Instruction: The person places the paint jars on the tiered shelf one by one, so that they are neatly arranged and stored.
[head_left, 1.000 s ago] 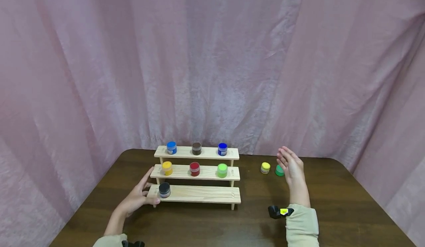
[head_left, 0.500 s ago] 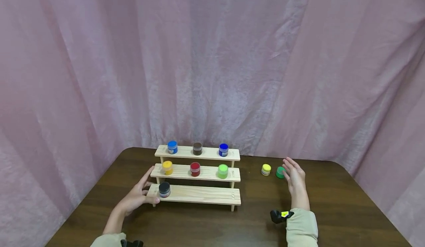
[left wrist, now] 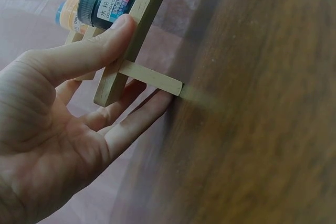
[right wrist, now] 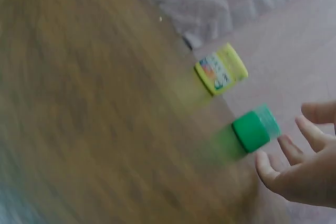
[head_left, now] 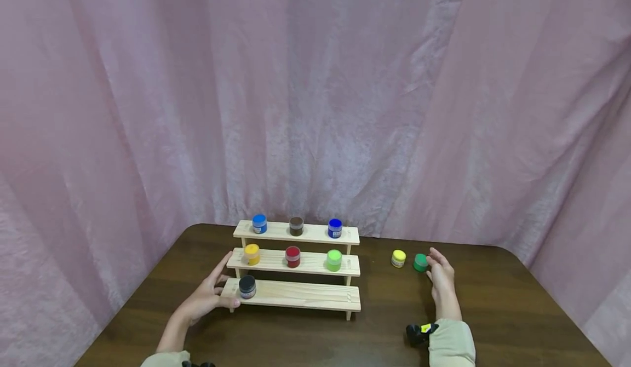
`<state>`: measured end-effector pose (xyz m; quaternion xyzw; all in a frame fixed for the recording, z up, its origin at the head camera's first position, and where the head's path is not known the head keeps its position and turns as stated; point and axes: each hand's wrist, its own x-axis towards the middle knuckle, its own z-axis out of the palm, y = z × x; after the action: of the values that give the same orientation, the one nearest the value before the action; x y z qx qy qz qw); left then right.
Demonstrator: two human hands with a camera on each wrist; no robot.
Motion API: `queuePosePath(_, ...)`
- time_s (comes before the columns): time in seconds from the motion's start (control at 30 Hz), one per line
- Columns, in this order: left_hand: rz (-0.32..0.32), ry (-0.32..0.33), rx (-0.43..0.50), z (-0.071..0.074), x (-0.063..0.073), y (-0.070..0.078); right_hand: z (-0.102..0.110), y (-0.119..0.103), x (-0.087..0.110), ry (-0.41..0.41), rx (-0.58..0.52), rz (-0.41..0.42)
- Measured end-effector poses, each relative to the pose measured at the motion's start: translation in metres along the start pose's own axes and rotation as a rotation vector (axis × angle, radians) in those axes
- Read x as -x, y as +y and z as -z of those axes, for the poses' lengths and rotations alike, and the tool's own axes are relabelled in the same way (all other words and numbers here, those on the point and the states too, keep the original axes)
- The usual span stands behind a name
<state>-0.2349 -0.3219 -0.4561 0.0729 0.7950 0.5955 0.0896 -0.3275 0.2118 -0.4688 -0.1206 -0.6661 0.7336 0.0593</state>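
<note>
My left hand (head_left: 204, 298) holds the left end of a three-step wooden display stand (head_left: 315, 296). In the left wrist view its thumb lies on the bottom step's edge beside a black-lidded paint jar (left wrist: 107, 3), fingers spread behind the leg. My right hand (head_left: 441, 276) is at the right side of a green paint jar (head_left: 420, 263), fingers slightly bent and spread. In the right wrist view the fingertips are right at that jar (right wrist: 256, 129), not closed round it. A yellow paint jar (head_left: 398, 258) stands just left of the green one.
On the top step stand blue (head_left: 259, 224), brown (head_left: 296, 226) and dark blue (head_left: 334, 228) jars. The middle step bears orange-yellow (head_left: 252, 254), red (head_left: 292, 257) and light green (head_left: 333, 260) jars. A pink curtain (head_left: 315, 109) hangs behind the brown table (head_left: 384, 328).
My right hand has come down from above the green jar to its right side, uncovering the jar. The left hand stays on the stand; the head view has shifted slightly.
</note>
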Motion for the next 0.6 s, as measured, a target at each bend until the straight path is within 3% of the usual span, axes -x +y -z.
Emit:
queuePosePath(0.33, 0.009, 0.010, -0.028, 0.000, 0.001, -0.001, 0.002, 0.013, -0.005, -0.136, 0.169, -0.016)
queuePosePath(0.6, 0.016, 0.024, -0.030, 0.000, 0.001, -0.002, -0.001, 0.016, -0.006, -0.044, 0.214, 0.006)
